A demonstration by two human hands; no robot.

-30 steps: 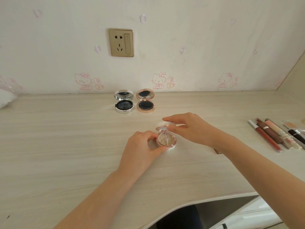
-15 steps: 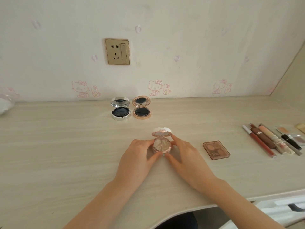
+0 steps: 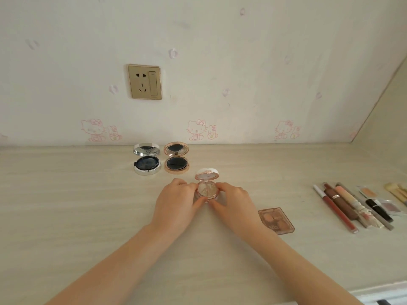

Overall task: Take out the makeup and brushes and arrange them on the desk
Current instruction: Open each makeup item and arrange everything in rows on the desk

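Two hands meet at the middle of the bench (image 3: 66,205), both on one small compact (image 3: 207,191). The left hand (image 3: 176,202) curls round its left side, thumb at the near rim and fingers at the far rim. The right hand (image 3: 234,202) mirrors it on the right side. Each pinches the round base, which is down at bench level; whether it rests there or is just lifted I cannot tell. The small compact is open: its pink-rimmed lid (image 3: 207,175) stands tilted back behind the base, and the pan inside is pale and shimmery.

Behind it and to the left, near the wall (image 3: 242,62), two larger compacts sit side by side, both open with their lids leaning back. The silver compact (image 3: 146,166) is on the left and the gold compact (image 3: 176,166) on the right, each with a dark round inside. The small compact is near the gold one's right front and does not touch it.

Just right of the right forearm a flat brown palette (image 3: 277,220) lies at an angle. Further right, well apart from the hands, a row of sticks (image 3: 340,204) lies close together on a slant: a thin red one, a brown one, a peach one, then paler ones and a black tube (image 3: 378,210). A small clear pan (image 3: 391,206) sits beside that tube. At the right edge some pale yellow handles (image 3: 396,190) show; what they belong to I cannot tell.

On the wall are a gold socket (image 3: 144,82) and pink cat stickers (image 3: 197,129).
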